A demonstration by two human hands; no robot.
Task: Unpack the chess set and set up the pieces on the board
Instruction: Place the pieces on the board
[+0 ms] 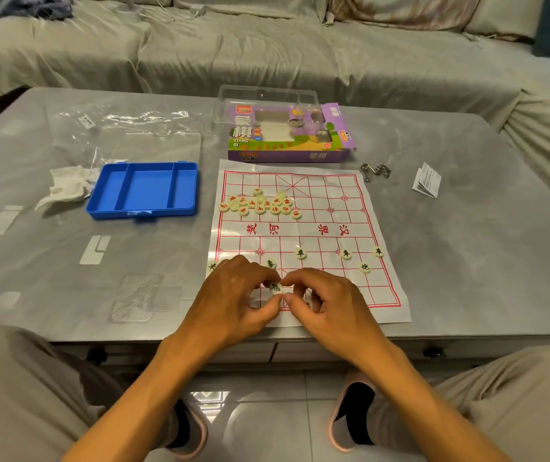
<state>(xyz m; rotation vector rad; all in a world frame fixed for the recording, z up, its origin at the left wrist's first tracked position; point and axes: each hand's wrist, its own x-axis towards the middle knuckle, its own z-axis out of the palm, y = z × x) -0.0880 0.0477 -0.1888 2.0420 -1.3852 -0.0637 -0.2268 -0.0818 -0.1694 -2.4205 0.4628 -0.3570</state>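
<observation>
Left hand (233, 295) and right hand (325, 303) both pinch one black-marked piece (276, 288) — over the board's (350, 221) near edge.

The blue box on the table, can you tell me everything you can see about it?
The blue box looks like plastic, a shallow rectangular tray lying flat and open on the grey table, left of the chess board. Ridges split it into a wide middle part and narrower side parts, all empty. A small clasp sits on its near edge. Crumpled white paper lies at its left side.

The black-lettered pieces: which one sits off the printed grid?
The black piece at the board's left margin, beside the left hand; the others sit inside the red lines.
</observation>
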